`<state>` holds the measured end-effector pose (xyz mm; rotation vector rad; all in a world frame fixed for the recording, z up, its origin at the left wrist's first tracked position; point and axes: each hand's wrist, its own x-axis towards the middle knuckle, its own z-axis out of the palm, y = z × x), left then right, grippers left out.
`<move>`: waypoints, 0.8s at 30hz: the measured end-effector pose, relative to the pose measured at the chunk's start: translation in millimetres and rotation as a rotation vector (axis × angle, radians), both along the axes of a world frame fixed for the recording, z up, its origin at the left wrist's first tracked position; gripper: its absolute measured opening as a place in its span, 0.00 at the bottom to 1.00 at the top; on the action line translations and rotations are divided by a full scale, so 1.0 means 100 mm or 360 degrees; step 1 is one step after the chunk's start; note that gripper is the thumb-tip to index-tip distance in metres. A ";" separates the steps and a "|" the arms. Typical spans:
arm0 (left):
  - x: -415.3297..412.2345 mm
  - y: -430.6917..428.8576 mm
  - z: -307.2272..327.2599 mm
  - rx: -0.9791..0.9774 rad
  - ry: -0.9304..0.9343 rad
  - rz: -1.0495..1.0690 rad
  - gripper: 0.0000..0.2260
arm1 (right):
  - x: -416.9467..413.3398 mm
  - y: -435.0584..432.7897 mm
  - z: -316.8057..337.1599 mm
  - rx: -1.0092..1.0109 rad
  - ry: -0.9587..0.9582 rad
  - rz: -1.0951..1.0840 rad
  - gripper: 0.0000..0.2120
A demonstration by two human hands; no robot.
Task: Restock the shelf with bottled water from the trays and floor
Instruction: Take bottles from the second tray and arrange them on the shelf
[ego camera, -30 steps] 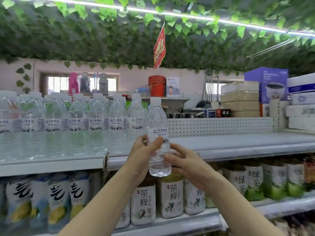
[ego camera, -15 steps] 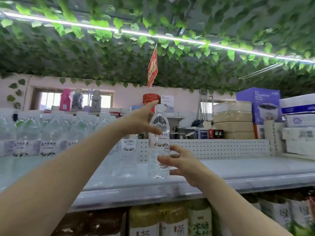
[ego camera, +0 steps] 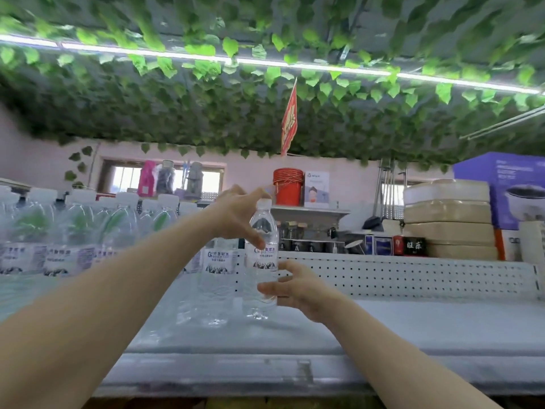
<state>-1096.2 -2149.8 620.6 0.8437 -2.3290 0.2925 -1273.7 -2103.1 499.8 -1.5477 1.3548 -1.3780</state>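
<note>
Seating bottle (ego camera: 261, 270) on shelf (ego camera: 413, 329), between front edge and back panel, just right of neighbour bottle (ego camera: 216, 278). Left hand (ego camera: 236, 214) pinches its cap and shoulder. Right hand (ego camera: 300, 287) cups the lower body; can't tell if it grips. Risk: uneven release tips it into neighbour, likely dominoing the row (ego camera: 73, 237).

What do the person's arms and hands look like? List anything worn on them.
Nothing worn is in view. The left arm and right arm show no sleeve anywhere up to the frame's edge. The left hand and right hand have no gloves, and no watch, bracelet or ring shows on the wrists or fingers.
</note>
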 end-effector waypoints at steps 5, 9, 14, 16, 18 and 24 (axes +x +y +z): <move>0.04 -0.17 -0.07 0.0051 -0.0046 0.0053 0.50 | 0.01 -0.07 0.03 0.0106 0.0120 0.0111 0.19; 0.05 -0.20 -0.11 0.0019 -0.0054 0.0078 0.51 | 0.00 -0.16 0.03 0.0137 0.0181 0.0110 0.21; 0.05 -0.23 -0.12 -0.0009 -0.0073 0.0123 0.51 | 0.03 -0.23 0.04 0.0169 0.0154 0.0123 0.24; 0.06 -0.22 -0.13 -0.0013 -0.0072 0.0130 0.50 | 0.04 -0.23 0.04 0.0171 0.0139 0.0136 0.25; 0.06 -0.19 -0.13 -0.0037 -0.0085 0.0134 0.50 | 0.06 -0.21 0.04 0.0169 0.0147 0.0136 0.23; 0.08 -0.11 -0.13 -0.0009 -0.0074 0.0091 0.49 | 0.06 -0.13 0.04 0.0153 0.0193 0.0150 0.21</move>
